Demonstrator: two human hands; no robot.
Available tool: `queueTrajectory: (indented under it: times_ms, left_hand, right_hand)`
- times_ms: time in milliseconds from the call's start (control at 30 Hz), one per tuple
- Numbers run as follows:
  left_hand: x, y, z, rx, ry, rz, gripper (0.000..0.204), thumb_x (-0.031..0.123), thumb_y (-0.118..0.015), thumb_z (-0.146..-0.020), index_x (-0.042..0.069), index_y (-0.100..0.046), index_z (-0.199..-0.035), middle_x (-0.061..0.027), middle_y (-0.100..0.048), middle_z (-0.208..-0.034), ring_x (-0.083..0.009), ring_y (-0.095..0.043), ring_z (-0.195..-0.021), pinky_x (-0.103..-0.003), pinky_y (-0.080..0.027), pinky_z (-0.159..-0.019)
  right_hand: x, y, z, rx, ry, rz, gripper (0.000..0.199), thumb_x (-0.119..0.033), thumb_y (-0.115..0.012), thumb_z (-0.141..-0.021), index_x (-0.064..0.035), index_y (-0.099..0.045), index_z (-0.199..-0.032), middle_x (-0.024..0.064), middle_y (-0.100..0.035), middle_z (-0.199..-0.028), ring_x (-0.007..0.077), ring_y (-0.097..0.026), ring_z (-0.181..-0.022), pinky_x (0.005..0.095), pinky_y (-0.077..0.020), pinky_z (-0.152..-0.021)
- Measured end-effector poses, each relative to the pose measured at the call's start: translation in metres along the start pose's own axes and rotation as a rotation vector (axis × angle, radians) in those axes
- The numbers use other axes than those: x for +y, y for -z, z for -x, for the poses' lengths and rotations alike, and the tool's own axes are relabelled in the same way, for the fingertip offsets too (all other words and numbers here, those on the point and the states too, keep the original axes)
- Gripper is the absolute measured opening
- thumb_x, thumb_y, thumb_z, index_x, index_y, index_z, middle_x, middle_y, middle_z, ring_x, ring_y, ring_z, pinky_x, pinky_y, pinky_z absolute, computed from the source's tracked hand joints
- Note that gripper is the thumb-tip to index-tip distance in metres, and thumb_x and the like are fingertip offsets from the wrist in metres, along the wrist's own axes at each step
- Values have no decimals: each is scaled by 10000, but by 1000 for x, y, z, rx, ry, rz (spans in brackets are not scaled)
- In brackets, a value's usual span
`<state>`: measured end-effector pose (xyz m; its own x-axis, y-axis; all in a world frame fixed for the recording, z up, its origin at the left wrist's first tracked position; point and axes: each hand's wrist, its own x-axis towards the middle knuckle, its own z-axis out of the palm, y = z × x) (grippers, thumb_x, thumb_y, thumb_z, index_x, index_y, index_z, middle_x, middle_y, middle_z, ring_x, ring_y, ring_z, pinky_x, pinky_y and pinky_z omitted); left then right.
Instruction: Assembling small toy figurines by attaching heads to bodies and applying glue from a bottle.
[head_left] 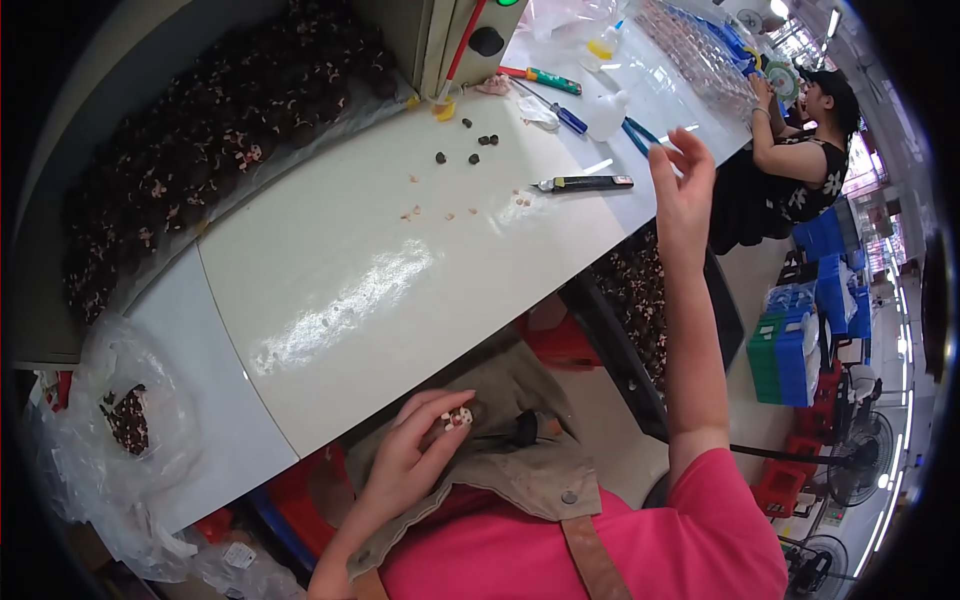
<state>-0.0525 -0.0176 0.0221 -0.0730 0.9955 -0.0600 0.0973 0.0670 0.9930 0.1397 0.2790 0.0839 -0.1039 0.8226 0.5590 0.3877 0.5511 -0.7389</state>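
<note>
My left hand (415, 440) is over the apron on my lap, its fingers closed around small dark brown pieces with pinkish-white bits (457, 417). What exactly these pieces are is too small to tell. My right hand (686, 170) is raised at the table's right edge, fingers loosely curled and apart, with nothing visible in them. Close to it are blue-handled pliers (636, 132) and a black utility knife (590, 183) lying on the table. Several small dark pieces (474, 159) and pinkish crumbs (410, 214) are scattered on the white tabletop (330, 260).
A large heap of dark and pinkish pieces (240, 110) fills the bay at the far left. Screwdrivers (570, 121) and a white squeeze bottle (607, 115) lie at the back. A black bin (630, 370) of similar pieces stands below the right edge. A plastic bag (165, 395) hangs at left; a person (800, 150) works at right.
</note>
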Motion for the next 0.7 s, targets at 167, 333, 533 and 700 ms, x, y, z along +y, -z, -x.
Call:
queueTrajectory:
  times_ms: [167, 333, 533, 700]
  left_hand:
    - [-10, 0, 15, 22, 322, 696, 304, 71, -523, -928, 7, -474, -1221, -21, -524, -1040, -90, -549, -930, -278, -483, -874]
    - [-43, -4, 21, 104, 369, 1053, 323, 87, -530, -927, 21, -477, -1239, -23, -549, -1030, -93, -551, -919, -228, -467, -832]
    - [-46, -8, 25, 125, 464, 1125, 380, 151, -482, -946, 9, -425, -1294, -46, -532, -1053, -150, -582, -932, -281, -513, -805]
    - [-54, -5, 26, 77, 460, 1207, 440, 175, -449, -947, 3, -353, -1340, -86, -489, -1102, -199, -589, -931, -319, -541, -773]
  right_hand:
    - [75, -31, -43, -120, -116, 40, 643, -355, -697, -813, 50, -432, -1236, 165, -503, -1201, 204, -512, -1082, 298, -414, -918]
    - [114, -33, -60, -389, -294, 378, 586, -522, -653, -791, 13, -604, -1027, 48, -579, -887, 116, -526, -827, 237, -425, -707]
    - [68, -24, -4, -187, -13, 170, 424, -401, -588, -885, -7, -620, -1038, 53, -594, -883, 119, -551, -832, 239, -410, -797]
    - [13, -6, 82, -323, -109, -211, 483, -375, -587, -884, 37, -530, -1129, 120, -609, -1013, 174, -552, -986, 286, -429, -832]
